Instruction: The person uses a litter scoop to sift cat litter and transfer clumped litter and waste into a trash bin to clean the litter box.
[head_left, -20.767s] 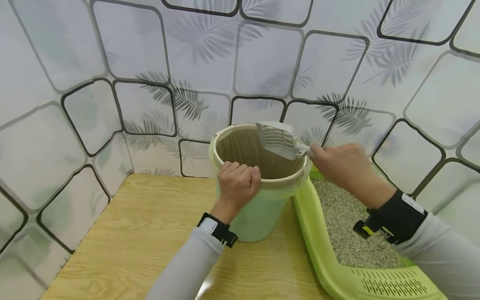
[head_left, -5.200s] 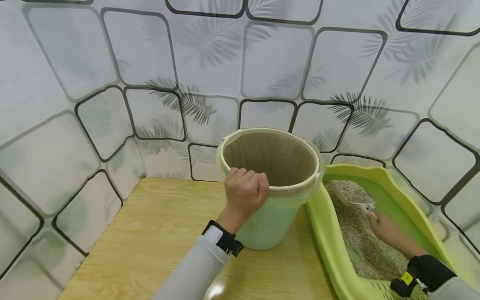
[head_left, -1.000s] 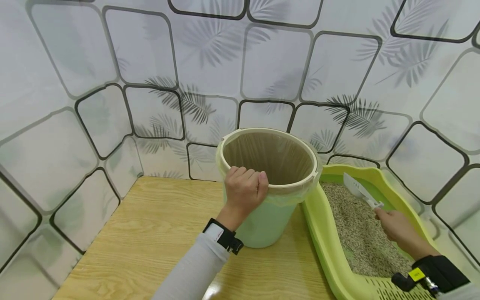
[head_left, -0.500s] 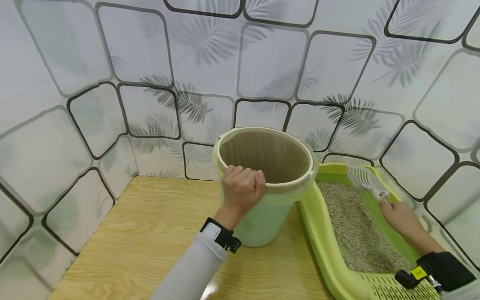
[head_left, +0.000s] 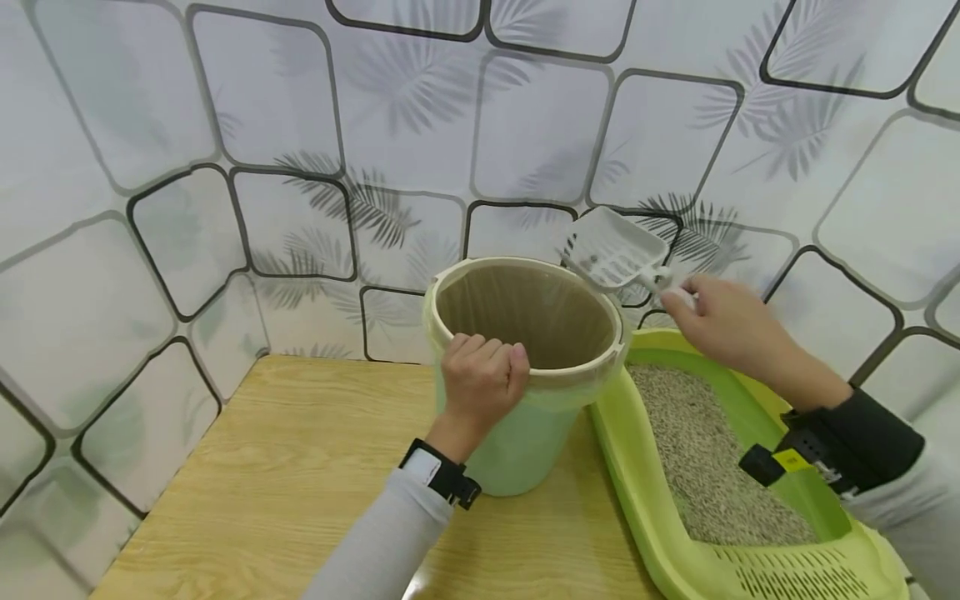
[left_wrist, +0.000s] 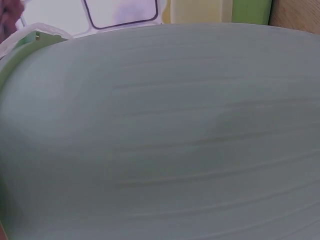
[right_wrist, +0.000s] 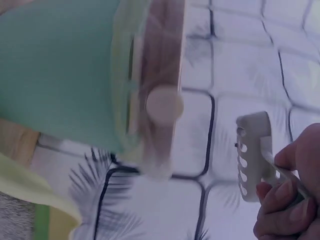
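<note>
My left hand [head_left: 483,375] grips the near rim of a pale green trash bin [head_left: 517,446], which is lined with a thin bag. The bin's wall [left_wrist: 165,130] fills most of the left wrist view, where that hand's grip is out of sight. With my right hand [head_left: 731,329] I hold a white slotted litter scoop [head_left: 618,246] by its handle, raised just above the bin's right rear rim. In the right wrist view the scoop [right_wrist: 256,157] is apart from the bin, fingers curled round its handle. Whether clumps lie in it I cannot tell.
Right of the bin stands a yellow-green litter box [head_left: 637,475] with grey-brown litter [head_left: 705,467] in it and a perforated front ledge [head_left: 802,571]. Both bin and box are on a wood-grain surface [head_left: 300,467]. A patterned wall [head_left: 405,108] rises close behind.
Over the last second, my right hand has lifted the scoop from above the litter box, up and left to the bin's rim. My left hand keeps its hold on the bin.
</note>
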